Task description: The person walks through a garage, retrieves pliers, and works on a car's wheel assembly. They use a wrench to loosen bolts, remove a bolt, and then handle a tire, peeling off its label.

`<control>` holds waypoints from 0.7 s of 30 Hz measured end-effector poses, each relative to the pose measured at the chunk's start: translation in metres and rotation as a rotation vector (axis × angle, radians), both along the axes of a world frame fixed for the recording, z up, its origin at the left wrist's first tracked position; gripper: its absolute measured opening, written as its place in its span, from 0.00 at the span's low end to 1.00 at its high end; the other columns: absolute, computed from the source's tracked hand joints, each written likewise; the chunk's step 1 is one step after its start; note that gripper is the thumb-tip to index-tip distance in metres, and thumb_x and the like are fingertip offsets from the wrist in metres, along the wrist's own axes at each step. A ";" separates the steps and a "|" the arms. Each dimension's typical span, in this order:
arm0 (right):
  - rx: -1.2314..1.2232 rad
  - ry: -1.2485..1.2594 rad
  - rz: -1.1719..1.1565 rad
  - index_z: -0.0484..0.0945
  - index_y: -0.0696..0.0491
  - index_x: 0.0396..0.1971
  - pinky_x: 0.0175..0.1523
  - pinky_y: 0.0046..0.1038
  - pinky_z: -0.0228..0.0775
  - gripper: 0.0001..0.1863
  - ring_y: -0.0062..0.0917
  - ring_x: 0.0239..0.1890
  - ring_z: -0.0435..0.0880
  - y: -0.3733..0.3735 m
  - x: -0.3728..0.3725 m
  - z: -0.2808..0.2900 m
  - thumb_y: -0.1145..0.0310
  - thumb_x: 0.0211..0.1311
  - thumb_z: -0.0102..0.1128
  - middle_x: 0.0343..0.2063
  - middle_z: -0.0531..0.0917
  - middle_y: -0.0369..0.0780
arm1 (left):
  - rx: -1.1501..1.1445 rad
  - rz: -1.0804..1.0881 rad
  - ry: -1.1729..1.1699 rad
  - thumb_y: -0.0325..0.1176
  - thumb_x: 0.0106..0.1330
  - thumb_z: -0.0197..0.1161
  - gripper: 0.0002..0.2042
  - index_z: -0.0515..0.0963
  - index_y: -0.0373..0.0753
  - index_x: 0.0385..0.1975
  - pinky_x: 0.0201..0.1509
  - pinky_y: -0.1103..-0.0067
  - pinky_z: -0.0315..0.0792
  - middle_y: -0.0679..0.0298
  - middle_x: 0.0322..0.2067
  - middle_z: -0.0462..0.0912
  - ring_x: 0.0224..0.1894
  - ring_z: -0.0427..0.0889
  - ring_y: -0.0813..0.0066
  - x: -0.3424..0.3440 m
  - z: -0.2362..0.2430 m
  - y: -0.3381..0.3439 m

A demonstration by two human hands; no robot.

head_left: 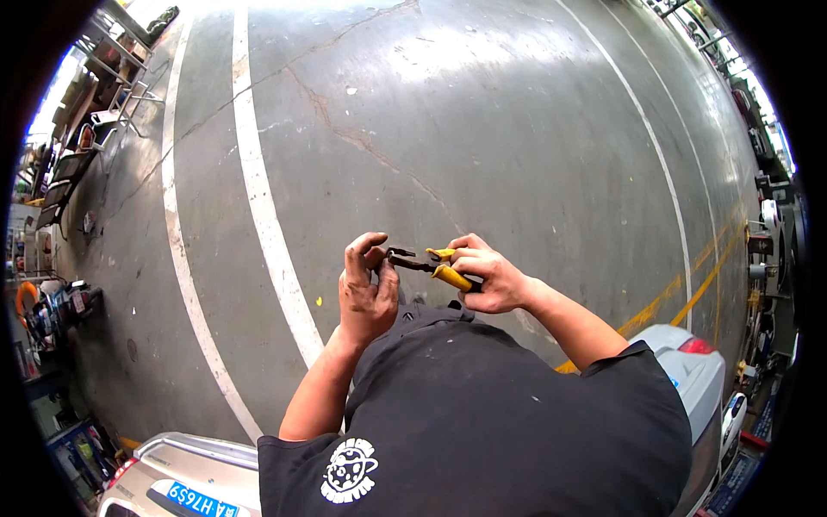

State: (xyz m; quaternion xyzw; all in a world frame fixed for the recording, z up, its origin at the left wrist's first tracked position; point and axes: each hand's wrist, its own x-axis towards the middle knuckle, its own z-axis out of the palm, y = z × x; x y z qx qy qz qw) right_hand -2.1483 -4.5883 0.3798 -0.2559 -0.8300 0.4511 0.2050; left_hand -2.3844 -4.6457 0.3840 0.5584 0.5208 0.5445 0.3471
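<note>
In front of my dark T-shirt, my right hand grips pliers with yellow handles and dark jaws, the handles spread apart. My left hand is raised at the jaw end, its thumb and fingers closed close around the tip. Whatever is between those fingertips is too small and hidden to make out.
The grey floor has white and yellow lines and cracks. Chairs and cluttered equipment line the left side. Racks and machinery line the right. A beige car and a silver car stand behind me.
</note>
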 end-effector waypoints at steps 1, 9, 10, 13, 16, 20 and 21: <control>0.016 -0.010 0.016 0.72 0.56 0.28 0.53 0.39 0.66 0.14 0.42 0.51 0.69 0.032 -0.010 -0.003 0.78 0.35 0.58 0.35 0.76 0.41 | -0.081 0.000 -0.035 0.17 0.62 0.51 0.18 0.64 0.33 0.52 0.33 0.80 0.70 0.60 0.25 0.75 0.25 0.73 0.77 -0.010 0.000 0.029; 0.145 -0.024 -0.114 0.71 0.56 0.24 0.46 0.37 0.70 0.12 0.43 0.42 0.74 0.281 -0.064 -0.016 0.80 0.32 0.59 0.27 0.76 0.41 | -0.115 -0.090 -0.163 0.19 0.65 0.51 0.15 0.64 0.33 0.51 0.42 0.80 0.71 0.57 0.34 0.78 0.36 0.79 0.75 -0.064 -0.027 0.296; 0.135 0.008 -0.154 0.71 0.56 0.22 0.45 0.37 0.70 0.12 0.42 0.40 0.75 0.309 -0.070 -0.014 0.80 0.32 0.59 0.25 0.75 0.41 | -0.098 -0.126 -0.214 0.19 0.66 0.50 0.15 0.63 0.33 0.52 0.43 0.79 0.72 0.57 0.35 0.78 0.36 0.79 0.74 -0.072 -0.022 0.330; 0.173 0.047 -0.210 0.72 0.57 0.22 0.44 0.36 0.71 0.12 0.42 0.36 0.76 0.384 -0.078 -0.004 0.81 0.32 0.60 0.23 0.75 0.41 | -0.078 -0.217 -0.110 0.19 0.68 0.48 0.15 0.63 0.36 0.53 0.38 0.84 0.66 0.65 0.33 0.72 0.33 0.69 0.83 -0.085 0.000 0.422; 0.011 0.070 -0.274 0.74 0.57 0.25 0.53 0.38 0.67 0.12 0.42 0.47 0.74 0.457 -0.087 -0.003 0.80 0.33 0.60 0.30 0.78 0.40 | -0.111 -0.343 -0.274 0.21 0.68 0.48 0.15 0.61 0.34 0.54 0.40 0.82 0.69 0.66 0.29 0.70 0.32 0.71 0.81 -0.104 0.000 0.511; -0.029 0.046 -0.229 0.75 0.57 0.28 0.61 0.44 0.60 0.14 0.44 0.56 0.68 0.572 -0.096 -0.008 0.78 0.34 0.61 0.36 0.77 0.39 | -0.183 -0.455 -0.368 0.23 0.68 0.47 0.18 0.57 0.31 0.57 0.43 0.82 0.67 0.66 0.26 0.68 0.31 0.69 0.80 -0.124 -0.006 0.628; 0.018 0.029 -0.188 0.75 0.57 0.28 0.62 0.45 0.59 0.14 0.44 0.57 0.67 0.604 -0.099 -0.011 0.77 0.34 0.61 0.36 0.76 0.40 | -0.187 -0.473 -0.343 0.24 0.68 0.47 0.19 0.57 0.30 0.58 0.43 0.82 0.65 0.66 0.25 0.68 0.30 0.67 0.81 -0.127 -0.007 0.657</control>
